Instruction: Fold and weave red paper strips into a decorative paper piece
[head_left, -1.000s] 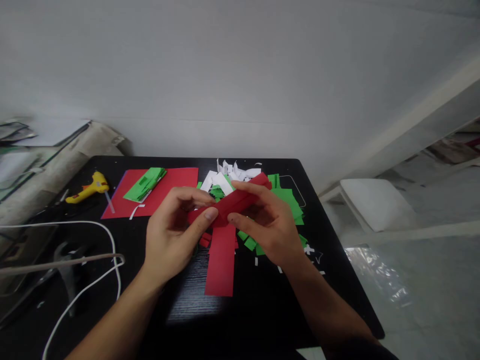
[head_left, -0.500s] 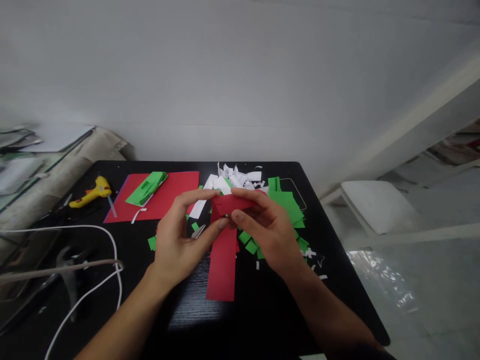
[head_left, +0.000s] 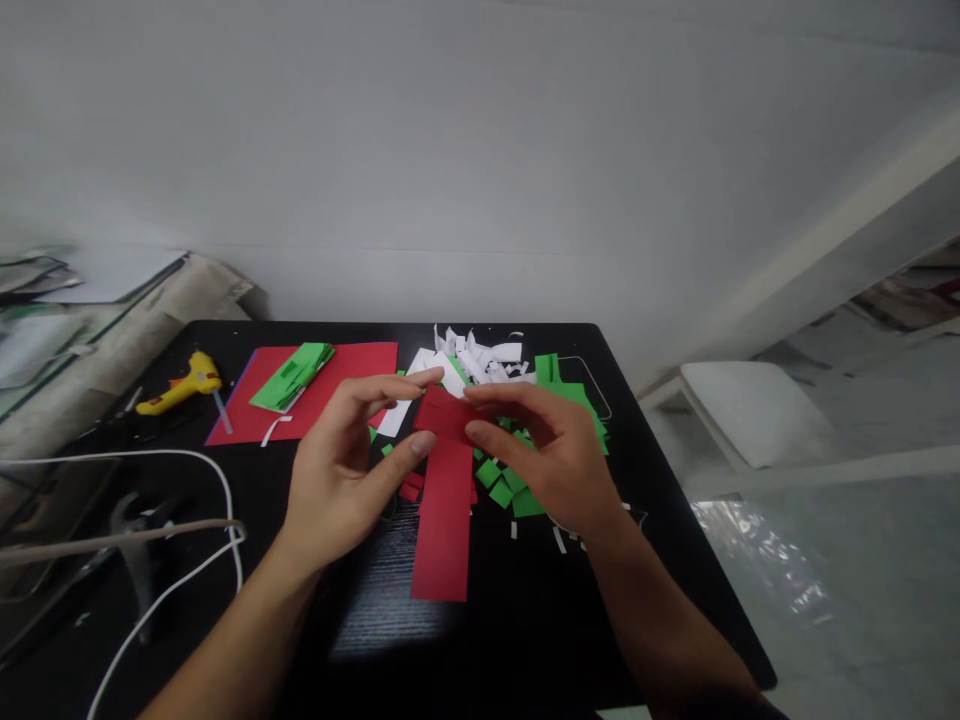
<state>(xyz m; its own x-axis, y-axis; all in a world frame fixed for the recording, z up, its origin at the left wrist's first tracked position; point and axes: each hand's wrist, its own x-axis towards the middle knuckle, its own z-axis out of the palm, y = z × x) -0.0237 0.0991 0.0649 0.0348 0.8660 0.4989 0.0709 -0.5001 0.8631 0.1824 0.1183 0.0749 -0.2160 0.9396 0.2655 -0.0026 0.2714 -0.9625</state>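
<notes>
Between my two hands is a small folded piece of red paper, turned flat toward me, with a short dark slit or crease near its top. My left hand holds its left side, thumb tip at the lower corner and forefinger at the upper one. At the right side, the thumb and fingers of my right hand pinch the edge. A long red paper strip extends from beneath this piece toward me over the black table; whether the two are joined cannot be made out.
White paper scraps and green paper pieces are heaped behind and right of my hands. A red sheet carries a green paper stack. Farther left are a yellow glue gun and a white cable.
The red piece has turned from edge-on and tilted to facing me flat. My left hand has shifted slightly left, its thumb moving from the middle to the piece's left corner.
</notes>
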